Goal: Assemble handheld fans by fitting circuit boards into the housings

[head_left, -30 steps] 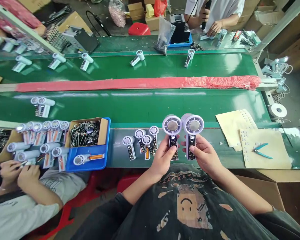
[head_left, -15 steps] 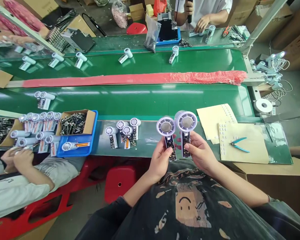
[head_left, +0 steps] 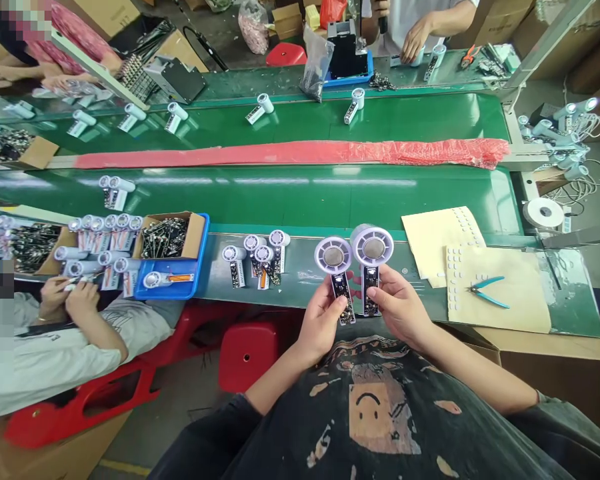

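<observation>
Two lavender handheld fan units with exposed circuit boards are held upright side by side over the bench's front edge. My left hand [head_left: 323,317] grips the handle of the left fan [head_left: 333,256], thumb on its board. Closed round the handle of the right fan [head_left: 373,247] is my right hand [head_left: 400,303], its thumb also on the board. Both round heads face up towards me, close together. To the left on the green bench [head_left: 305,283] lies a small group of similar fans [head_left: 263,254]. Right of my hands are pale sheets [head_left: 510,273] with small round pieces, and blue-handled pliers [head_left: 490,292].
A blue tray [head_left: 200,267] holds a fan and a carton of dark parts [head_left: 165,238]. A co-worker's hands [head_left: 75,297] are at far left. Beyond lies the green conveyor [head_left: 310,200] with a red-wrapped divider [head_left: 280,153]. A red stool [head_left: 247,357] stands below.
The camera view has shifted, so the benches and trays appear farther right. Both my hands keep their grip on the fans, nearly unmoved in view. The co-worker's hands at left have moved slightly apart.
</observation>
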`<state>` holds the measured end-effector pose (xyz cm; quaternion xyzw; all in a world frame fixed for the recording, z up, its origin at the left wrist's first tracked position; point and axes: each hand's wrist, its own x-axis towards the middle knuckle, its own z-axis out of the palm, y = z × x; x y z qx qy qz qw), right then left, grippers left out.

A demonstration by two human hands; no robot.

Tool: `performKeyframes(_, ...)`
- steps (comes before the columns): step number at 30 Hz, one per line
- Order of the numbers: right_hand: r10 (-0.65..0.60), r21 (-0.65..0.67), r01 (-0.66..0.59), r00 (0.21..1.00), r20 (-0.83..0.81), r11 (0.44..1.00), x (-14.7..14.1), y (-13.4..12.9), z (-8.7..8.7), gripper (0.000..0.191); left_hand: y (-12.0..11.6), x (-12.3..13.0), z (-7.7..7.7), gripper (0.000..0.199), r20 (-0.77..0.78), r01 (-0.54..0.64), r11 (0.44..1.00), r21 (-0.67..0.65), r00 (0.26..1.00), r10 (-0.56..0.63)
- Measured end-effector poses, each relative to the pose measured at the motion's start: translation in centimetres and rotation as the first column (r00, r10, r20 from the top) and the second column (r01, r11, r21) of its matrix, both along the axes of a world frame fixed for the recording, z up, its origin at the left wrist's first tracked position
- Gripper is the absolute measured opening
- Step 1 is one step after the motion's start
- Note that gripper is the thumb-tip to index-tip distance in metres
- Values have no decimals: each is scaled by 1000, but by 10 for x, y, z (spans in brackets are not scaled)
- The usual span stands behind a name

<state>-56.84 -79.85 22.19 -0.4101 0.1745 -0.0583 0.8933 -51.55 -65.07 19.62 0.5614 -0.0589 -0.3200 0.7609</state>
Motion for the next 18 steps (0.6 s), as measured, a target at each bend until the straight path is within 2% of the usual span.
performKeyframes(7, -14, -27, 15, 1000, 14, 1000, 25, 27, -2, 42, 28, 28, -4, 46, -27, 41, 999, -34, 999, -42)
performKeyframes(18, -101, -98, 91, 989, -106, 991, 64, 67, 5, 50, 58, 83, 3, 53, 2, 189, 982, -5, 982, -189)
